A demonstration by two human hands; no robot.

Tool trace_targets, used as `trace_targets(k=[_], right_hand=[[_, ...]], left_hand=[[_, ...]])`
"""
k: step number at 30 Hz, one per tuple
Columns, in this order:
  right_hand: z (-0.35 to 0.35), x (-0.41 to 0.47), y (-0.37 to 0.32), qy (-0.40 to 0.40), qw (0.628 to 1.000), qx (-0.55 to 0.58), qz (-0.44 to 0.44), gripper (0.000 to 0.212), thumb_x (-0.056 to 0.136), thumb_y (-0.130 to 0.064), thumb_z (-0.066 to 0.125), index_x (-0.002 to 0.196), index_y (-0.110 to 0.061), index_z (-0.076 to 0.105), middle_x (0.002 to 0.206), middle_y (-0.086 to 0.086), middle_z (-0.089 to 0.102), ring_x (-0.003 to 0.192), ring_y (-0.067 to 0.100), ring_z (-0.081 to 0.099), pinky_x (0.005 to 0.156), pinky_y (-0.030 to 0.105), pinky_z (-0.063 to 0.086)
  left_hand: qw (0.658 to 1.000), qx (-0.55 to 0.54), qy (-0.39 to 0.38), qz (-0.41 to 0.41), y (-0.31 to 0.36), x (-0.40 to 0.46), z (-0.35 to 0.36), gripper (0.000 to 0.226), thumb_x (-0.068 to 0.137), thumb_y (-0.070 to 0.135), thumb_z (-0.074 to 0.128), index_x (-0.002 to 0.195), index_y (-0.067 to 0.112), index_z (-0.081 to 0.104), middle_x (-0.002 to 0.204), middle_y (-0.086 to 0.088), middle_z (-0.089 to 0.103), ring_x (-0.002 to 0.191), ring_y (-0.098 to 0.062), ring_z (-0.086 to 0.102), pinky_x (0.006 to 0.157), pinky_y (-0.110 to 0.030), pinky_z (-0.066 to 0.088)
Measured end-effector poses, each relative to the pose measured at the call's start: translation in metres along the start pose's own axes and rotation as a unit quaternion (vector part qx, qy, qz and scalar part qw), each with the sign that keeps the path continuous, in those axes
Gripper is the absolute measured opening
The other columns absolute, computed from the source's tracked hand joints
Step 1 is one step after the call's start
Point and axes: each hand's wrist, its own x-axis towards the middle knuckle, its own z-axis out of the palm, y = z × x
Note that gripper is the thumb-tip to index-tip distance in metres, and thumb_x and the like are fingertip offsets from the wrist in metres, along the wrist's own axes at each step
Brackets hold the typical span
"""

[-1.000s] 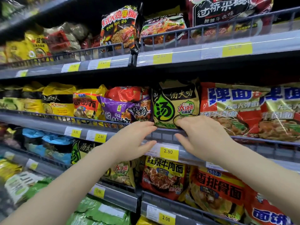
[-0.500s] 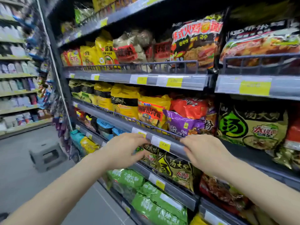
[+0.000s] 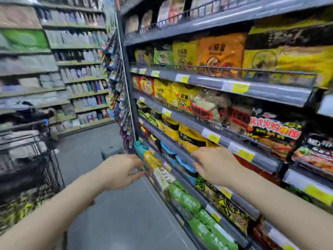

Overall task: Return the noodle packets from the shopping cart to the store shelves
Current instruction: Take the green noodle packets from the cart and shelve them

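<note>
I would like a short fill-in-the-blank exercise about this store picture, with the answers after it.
1. The shopping cart stands on the ___ side of the picture.
2. The packets lowest on the near shelves are ___ in colour.
3. The left hand and the right hand hold ___.

Answers: left; green; nothing
</note>
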Motion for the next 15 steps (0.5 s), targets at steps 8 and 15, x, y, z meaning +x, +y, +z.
trace_targets(k=[8, 15], right_hand=[[-0.059, 0.061, -0.076, -0.003, 0.996, 0.024, -0.084, 0.031, 0.097, -0.034, 0.037, 0.116, -0.019, 0.056, 0.113, 0.002, 0.065, 0.104, 0.025, 0.061, 0.078, 0.039, 0.054], [-0.066, 0.112, -0.167, 0.024, 0.979, 0.054, -0.193, 0.029, 0.093, -0.039, 0.040, 0.109, -0.024, 0.059, 0.114, 0.001, 0.065, 0.108, 0.025, 0.060, 0.078, 0.033, 0.047]], left_hand=[[0.990, 0.037, -0.044, -0.128, -0.059, -0.101, -0.053, 0.051, 0.087, 0.052, 0.033, 0.126, 0.027, 0.054, 0.130, 0.008, 0.056, 0.119, -0.018, 0.053, 0.096, -0.030, 0.043], [0.965, 0.051, -0.040, -0.253, -0.084, -0.210, -0.072, 0.038, 0.094, 0.042, 0.041, 0.125, 0.025, 0.056, 0.127, 0.007, 0.058, 0.116, -0.016, 0.054, 0.093, -0.029, 0.043]])
